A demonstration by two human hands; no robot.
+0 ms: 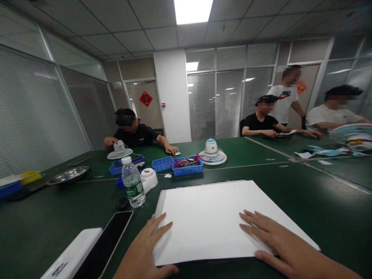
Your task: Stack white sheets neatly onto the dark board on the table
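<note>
White sheet [209,217], one, lying flat on green table [328,217], near side. Left hand [145,245]: open, spread across left edge, gripping nothing. Right hand [277,238]: likewise open, on right part. Step, seemingly: steadying or squaring. For next move: light, even pressure, probably.

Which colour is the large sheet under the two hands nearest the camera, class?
The sheet is plain white, seen best in the head view.
</note>
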